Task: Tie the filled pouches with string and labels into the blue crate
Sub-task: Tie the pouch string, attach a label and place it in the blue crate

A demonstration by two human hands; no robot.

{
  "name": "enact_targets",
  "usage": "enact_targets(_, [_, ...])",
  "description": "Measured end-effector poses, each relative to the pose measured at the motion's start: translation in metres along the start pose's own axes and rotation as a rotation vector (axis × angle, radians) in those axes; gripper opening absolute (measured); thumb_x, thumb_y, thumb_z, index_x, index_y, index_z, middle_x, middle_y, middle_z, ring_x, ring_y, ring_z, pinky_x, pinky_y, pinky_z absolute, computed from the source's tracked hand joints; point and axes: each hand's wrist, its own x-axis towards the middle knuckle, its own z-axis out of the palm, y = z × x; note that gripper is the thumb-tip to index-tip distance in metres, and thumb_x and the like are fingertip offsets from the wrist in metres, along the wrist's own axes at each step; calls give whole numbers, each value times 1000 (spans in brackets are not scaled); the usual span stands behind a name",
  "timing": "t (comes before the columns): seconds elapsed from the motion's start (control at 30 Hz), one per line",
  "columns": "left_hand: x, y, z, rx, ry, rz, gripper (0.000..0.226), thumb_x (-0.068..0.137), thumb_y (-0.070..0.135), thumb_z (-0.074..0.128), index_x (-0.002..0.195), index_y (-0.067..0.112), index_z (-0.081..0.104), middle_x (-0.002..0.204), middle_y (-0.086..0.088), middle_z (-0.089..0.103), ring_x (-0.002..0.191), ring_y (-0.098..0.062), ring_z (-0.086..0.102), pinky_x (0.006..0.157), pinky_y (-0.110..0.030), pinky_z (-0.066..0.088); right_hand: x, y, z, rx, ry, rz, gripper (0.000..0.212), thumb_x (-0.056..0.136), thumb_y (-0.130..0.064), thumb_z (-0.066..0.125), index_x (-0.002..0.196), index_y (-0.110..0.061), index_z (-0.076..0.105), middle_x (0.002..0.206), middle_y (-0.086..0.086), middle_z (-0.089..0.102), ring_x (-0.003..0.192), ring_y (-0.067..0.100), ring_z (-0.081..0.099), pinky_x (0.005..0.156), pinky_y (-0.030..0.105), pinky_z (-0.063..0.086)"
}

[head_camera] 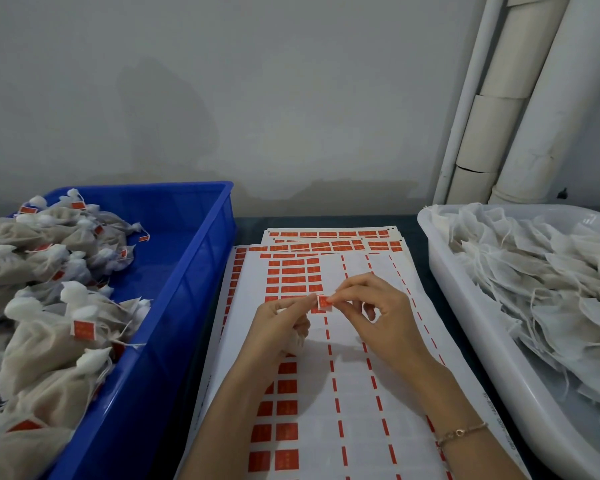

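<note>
Label [324,303], red (print unreadable), in pinch grip between left hand [281,323] and right hand [378,317]; pouch [297,342] in left palm.

Packing workshop, as was shown by blue plastic crate [194,233] of tagged cloth pouches [45,344], white sheets of red labels [357,403]

I'm watching both hands meeting mid-frame over the label sheets [361,393]. L hand [281,323] is gripping a small white pouch [297,342] in its curled fingers. R hand [378,317] is pinching 1 red label [324,302], w/ the L thumb touching it too. Blue crate [194,258] at left is holding a heap of tied pouches [49,306] w/ red tags. White tub [465,323] at right is holding flat untied bags [551,289]. A bracelet [461,432] is circling the R wrist.
</note>
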Motion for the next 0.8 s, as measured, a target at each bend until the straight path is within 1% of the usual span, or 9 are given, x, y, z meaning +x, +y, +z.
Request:
enact_targets(0.1, [1,-1,0,29,20,10,23,88,28,63,69,15,61,56,-2,49,50,-11,42,55,-19,39,-1,3,0,-39,-40,17,13,80,-20,71,93,-21,74,101,-8,64,83,5,58,67,4,44])
enact_targets(0.2, [3,-5,-1,103,79,61,18,87,34,64,78,18,64,66,-1,53,60,-13,46,60,-20,41,-1,2,-1,-2,-41,70,16,82,-22,71,94,-33,70,105,-15,61,83,7,58,65,8,46])
enact_targets(0.27, [4,-8,-2,161,102,123,17,87,37,64,79,22,67,70,3,57,66,-13,50,66,-21,44,0,1,-2,54,8,101,18,84,-22,68,95,-37,66,106,-17,61,84,5,58,66,10,48])
enact_targets(0.37, [1,-11,-1,225,96,204,16,86,39,63,77,27,69,63,18,62,73,-12,57,68,-17,43,2,-1,-1,74,23,188,16,86,-29,65,101,-34,65,107,-20,61,87,-1,56,67,8,47])
enact_targets(0.47, [0,-11,2,262,48,247,15,86,40,63,75,33,69,67,25,64,76,-10,59,66,-14,41,1,2,2,49,-50,251,13,85,-29,67,97,-31,67,100,-18,64,84,5,59,68,9,46])
enact_targets(0.53, [1,-12,3,266,37,261,14,85,40,64,73,36,69,69,25,65,79,-10,59,66,-15,42,1,4,2,40,-64,265,10,85,-28,68,94,-29,68,96,-15,67,84,8,60,70,12,47])
enact_targets(0.6, [3,-12,4,304,59,275,11,83,40,66,73,38,69,70,24,65,81,-7,59,66,-13,41,2,4,1,32,-64,265,8,84,-28,69,92,-28,69,92,-16,67,82,8,60,69,12,46])
enact_targets(0.73, [8,-15,3,362,80,300,11,83,37,69,72,35,69,70,27,65,81,8,58,62,-8,38,1,5,3,11,-106,279,7,85,-28,68,84,-34,64,85,-20,65,81,2,59,66,7,43])
enact_targets(0.8, [9,-17,3,363,80,306,10,83,36,69,73,34,70,71,25,66,80,3,61,63,-9,40,1,4,6,-10,-136,284,12,86,-27,67,81,-36,61,81,-23,63,83,-6,58,64,3,42])
